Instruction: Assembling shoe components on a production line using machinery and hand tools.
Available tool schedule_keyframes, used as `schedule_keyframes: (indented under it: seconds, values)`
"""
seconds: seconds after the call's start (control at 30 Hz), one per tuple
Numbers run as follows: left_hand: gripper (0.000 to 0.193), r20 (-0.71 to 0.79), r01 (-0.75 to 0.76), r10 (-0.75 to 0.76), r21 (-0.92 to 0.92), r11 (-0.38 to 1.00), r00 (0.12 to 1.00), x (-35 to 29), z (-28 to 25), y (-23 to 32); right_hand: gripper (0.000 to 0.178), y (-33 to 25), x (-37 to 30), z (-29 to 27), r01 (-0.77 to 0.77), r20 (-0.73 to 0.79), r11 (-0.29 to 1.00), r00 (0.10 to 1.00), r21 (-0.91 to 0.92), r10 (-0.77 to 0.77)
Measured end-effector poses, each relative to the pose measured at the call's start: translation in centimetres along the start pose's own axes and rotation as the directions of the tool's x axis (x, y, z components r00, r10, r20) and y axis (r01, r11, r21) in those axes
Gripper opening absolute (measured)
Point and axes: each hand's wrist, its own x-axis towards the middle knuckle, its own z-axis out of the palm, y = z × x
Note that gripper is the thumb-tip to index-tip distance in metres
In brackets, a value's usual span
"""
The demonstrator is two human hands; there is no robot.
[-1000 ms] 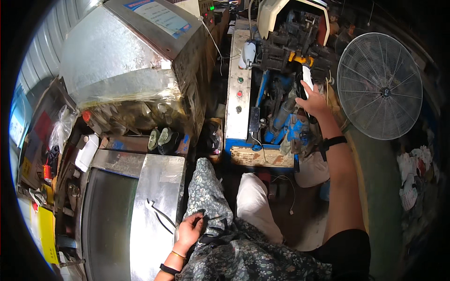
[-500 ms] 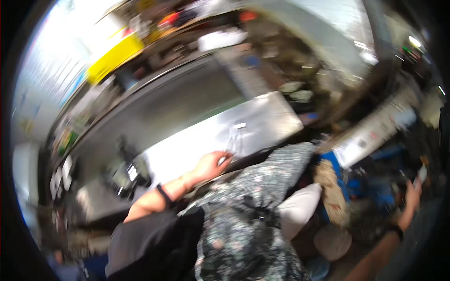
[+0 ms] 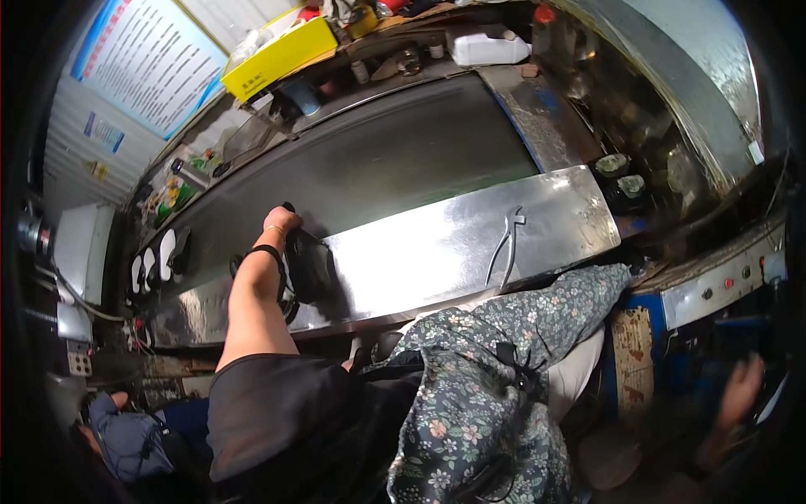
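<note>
My left hand (image 3: 284,220) is closed round the top of a bulky black object (image 3: 311,267). This object rests where the shiny metal plate (image 3: 403,252) meets the dark belt surface (image 3: 369,160); its exact kind is hard to make out. Steel pliers (image 3: 507,244) with long curved handles lie on the plate to the right, apart from either hand. Off at the lower right, my right hand (image 3: 740,393) is smeared by motion and dim. A pale thing (image 3: 772,401) is beside it, and I cannot tell whether the fingers hold it.
White-soled dark shoe parts (image 3: 166,252) stand at the belt's left end. A yellow box (image 3: 281,55) and a white jug (image 3: 489,46) sit along the back. On the right is a control panel (image 3: 726,284) with buttons. Another person (image 3: 130,437) is at the lower left.
My left hand has left the pliers' handles and moved left and farther away onto the black object. The pliers stay on the plate. My head view has turned and become sharper.
</note>
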Motion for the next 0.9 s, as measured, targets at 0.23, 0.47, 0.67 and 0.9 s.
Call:
schedule_keyframes:
  seconds: [0.23,0.47,0.67,0.9]
  values:
    - [0.062,0.152,-0.989,0.978,0.052,0.137,0.143,-22.4,-4.5,18.2,0.029,-33.2,-3.9,5.1,-0.432,0.437,0.163,0.899,0.887,0.001]
    - [0.038,0.023,-0.289,0.296,0.162,-0.944,-0.955,-34.6,-0.4,24.2,0.043,-41.5,2.5,0.6,-0.413,0.399,0.149,0.910,0.899,0.111]
    - [0.035,0.155,-0.144,0.988,-0.977,0.155,0.013,-37.1,13.7,34.6,0.017,-40.8,-3.2,-0.5,-0.119,0.048,0.405,0.982,0.906,0.180]
    - [0.031,0.552,0.188,0.810,-0.790,0.584,-0.198,-42.7,14.0,37.2,0.021,-37.8,-3.7,-2.6,-0.326,0.289,0.456,0.945,0.828,0.149]
